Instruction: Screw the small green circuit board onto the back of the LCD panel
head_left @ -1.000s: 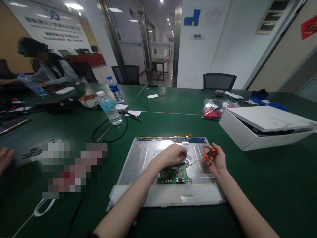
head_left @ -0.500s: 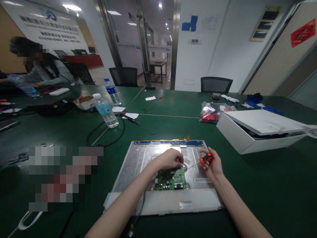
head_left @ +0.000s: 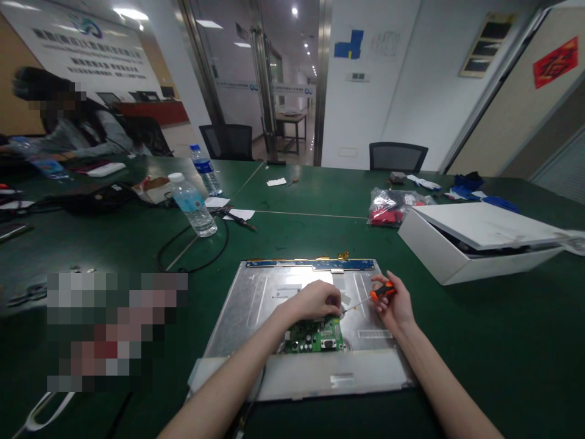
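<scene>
A flat display panel lies back side up on the table, with a green circuit board on its metal back. My right hand grips a screwdriver with an orange and black handle. Its thin shaft slants down to the left, the tip close to the board's upper right corner. Over the board's upper edge my left hand is closed, thumb and fingers pinched near that tip; whatever they hold is too small or hidden. Along the panel's far edge runs a blue circuit strip.
On the right stands a white box with its lid ajar, beside a plastic bag. Two water bottles and a black cable are at the left. A person sits at the far left. Green table underneath.
My left hand has shifted slightly down and right, nearer the screwdriver tip. The right hand still holds the screwdriver, almost unmoved. The whole view has shifted slightly.
</scene>
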Motion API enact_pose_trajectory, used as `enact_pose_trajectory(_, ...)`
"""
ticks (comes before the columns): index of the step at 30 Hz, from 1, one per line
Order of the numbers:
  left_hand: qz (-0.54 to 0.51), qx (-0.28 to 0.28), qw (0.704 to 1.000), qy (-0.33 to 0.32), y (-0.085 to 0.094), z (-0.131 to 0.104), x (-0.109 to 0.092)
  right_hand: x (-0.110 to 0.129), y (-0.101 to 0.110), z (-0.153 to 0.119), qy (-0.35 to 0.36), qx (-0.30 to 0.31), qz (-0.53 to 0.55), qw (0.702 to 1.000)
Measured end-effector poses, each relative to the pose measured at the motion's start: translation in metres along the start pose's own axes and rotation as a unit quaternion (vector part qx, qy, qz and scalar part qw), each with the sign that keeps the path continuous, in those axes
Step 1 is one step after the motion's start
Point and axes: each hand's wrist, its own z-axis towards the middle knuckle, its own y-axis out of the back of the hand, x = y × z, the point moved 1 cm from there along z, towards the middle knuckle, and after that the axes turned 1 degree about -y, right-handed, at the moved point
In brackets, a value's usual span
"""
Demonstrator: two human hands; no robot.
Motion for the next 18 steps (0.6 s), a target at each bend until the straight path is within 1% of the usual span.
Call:
enact_pose_trajectory(5,-0.075,0.012,0.997,-0.004,0.0021,-0.0033,0.0050,-0.0001,0.0004,0.0002,0.004,0.000,-0.004,1.000)
enact_pose_trajectory(10,-0.142,0.023,0.990,0.006,0.0038,-0.0059,0.0099,-0.0001,0.0011,-0.0006,0.011,0.004,-0.008,1.000)
enact_pose_trajectory(13,-0.138,0.020,0.990,0.001,0.0039,-0.0059,0.0101,-0.0001,0.0006,-0.0011,0.013,0.010,-0.011,1.000)
enact_pose_trajectory(18,-0.089,0.007,0.996,-0.005,0.0024,-0.0051,0.0071,0.0004,0.0004,-0.0008,0.017,0.018,-0.014,1.000)
